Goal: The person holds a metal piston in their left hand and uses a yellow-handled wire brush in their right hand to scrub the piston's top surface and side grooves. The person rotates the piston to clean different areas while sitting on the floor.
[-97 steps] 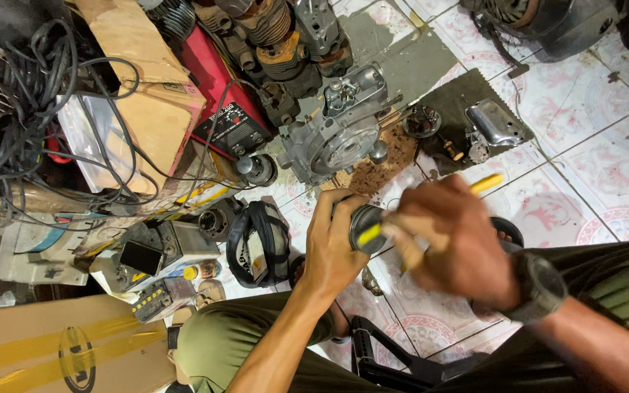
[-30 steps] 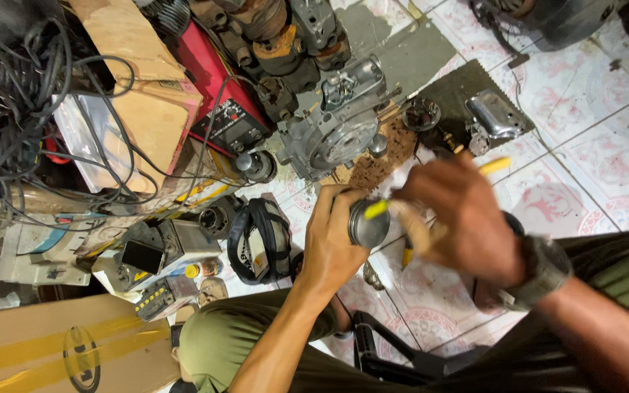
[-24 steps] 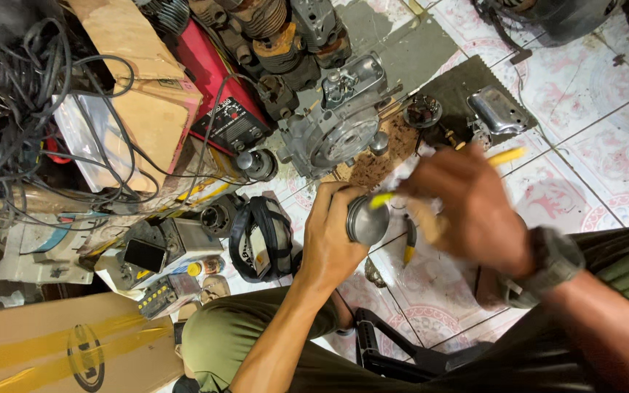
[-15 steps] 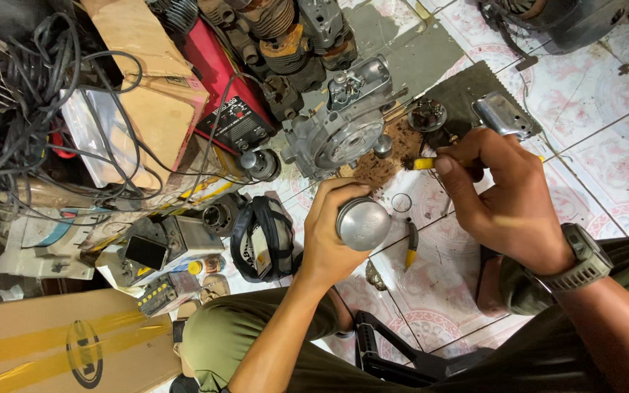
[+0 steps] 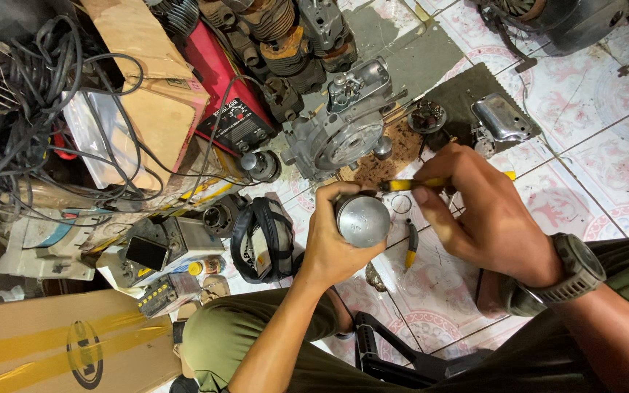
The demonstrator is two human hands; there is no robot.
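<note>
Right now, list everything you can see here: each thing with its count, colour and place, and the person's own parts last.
piston: one, silver, centre, held
yellow-handled tool: one, yellow, beside the piston's top edge
thin ring: one, dark, on the tile right of the piston
pliers: one, yellow-handled, on the tile below the ring
engine casing: one, grey, above the piston
chrome cover: one, silver, upper right on a dark mat
red box: one, red, upper middle
cables: many, black, upper left
cardboard box: one, brown, lower left
left hand: one, grip around the piston
right hand: one, grip on the yellow-handled tool
</note>
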